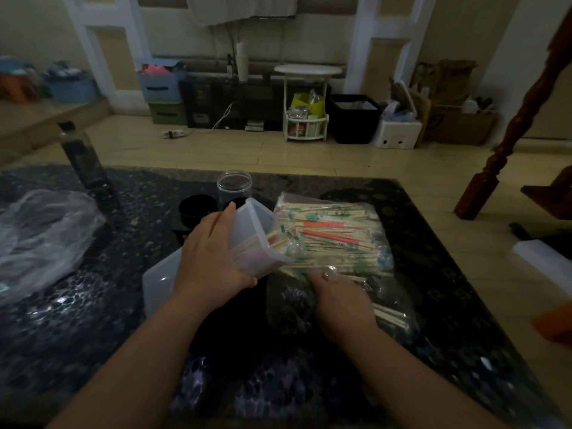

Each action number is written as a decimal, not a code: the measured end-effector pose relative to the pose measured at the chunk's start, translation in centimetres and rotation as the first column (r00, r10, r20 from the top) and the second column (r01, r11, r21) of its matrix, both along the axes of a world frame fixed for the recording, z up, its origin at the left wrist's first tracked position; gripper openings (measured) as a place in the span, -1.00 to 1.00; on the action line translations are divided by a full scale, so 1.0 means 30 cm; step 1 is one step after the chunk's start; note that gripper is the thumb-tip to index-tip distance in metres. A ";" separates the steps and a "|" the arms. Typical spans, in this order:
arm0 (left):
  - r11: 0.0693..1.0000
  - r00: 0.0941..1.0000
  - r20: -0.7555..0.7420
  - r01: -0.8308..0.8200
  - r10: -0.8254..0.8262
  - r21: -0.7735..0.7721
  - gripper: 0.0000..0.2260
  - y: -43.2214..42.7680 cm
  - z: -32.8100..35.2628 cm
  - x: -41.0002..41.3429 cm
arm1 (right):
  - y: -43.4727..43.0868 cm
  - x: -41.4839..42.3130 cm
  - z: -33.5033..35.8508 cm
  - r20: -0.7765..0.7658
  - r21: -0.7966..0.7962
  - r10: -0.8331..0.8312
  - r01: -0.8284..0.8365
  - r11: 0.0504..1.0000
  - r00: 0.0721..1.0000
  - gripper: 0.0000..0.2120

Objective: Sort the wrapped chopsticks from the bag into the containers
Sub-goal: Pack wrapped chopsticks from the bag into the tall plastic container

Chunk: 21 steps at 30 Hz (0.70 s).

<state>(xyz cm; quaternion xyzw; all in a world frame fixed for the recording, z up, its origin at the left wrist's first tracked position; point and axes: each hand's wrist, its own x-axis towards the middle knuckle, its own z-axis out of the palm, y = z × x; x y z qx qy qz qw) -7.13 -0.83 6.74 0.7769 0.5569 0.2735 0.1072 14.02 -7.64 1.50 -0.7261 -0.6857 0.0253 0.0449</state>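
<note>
A clear plastic bag (365, 212) full of wrapped chopsticks (337, 230), some with red wrappers and some with green print, lies on the dark table (93, 320). My left hand (213, 258) grips a translucent rectangular container (257, 224), tilted with its mouth toward the bag; a few wrapped chopsticks sit inside it. My right hand (337, 301) rests on the near end of the bag, its fingers curled into the plastic and chopsticks. A clear round jar (234, 187) stands upright behind the container.
A white lid or tray (161, 286) lies under my left forearm. A black round lid (198, 205) sits beside the jar. A crumpled clear plastic bag (40, 236) lies at the left. A white object (544, 258) sits at the table's right edge.
</note>
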 end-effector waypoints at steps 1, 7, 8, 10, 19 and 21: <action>1.000 1.000 -0.001 0.003 -0.003 0.003 0.19 0.000 0.002 0.000 | -0.008 -0.004 0.011 -0.011 -0.006 -0.009 0.009 1.000 1.000 -0.61; 0.999 0.999 -0.028 0.038 -0.037 0.021 0.17 -0.020 0.010 -0.004 | -0.061 -0.008 0.110 -0.009 -0.082 0.000 0.000 0.997 1.000 -0.64; 0.999 0.999 -0.024 0.036 -0.035 0.026 0.17 -0.023 0.011 -0.005 | -0.069 -0.007 0.134 -0.002 -0.109 0.019 -0.019 0.994 1.000 -0.62; 0.999 1.000 -0.015 0.023 -0.022 0.033 0.16 -0.024 0.010 -0.009 | -0.087 -0.013 0.187 -0.007 -0.125 0.069 -0.069 0.990 0.998 -0.60; 0.998 0.999 -0.043 0.019 -0.016 0.064 0.13 -0.033 -0.001 -0.017 | -0.066 0.009 0.267 0.049 0.168 0.189 -0.194 0.966 0.981 -0.66; 0.998 0.999 -0.041 0.005 -0.002 0.064 0.15 -0.032 -0.002 -0.019 | -0.057 0.017 0.267 0.054 0.284 0.191 -0.199 0.938 0.980 -0.73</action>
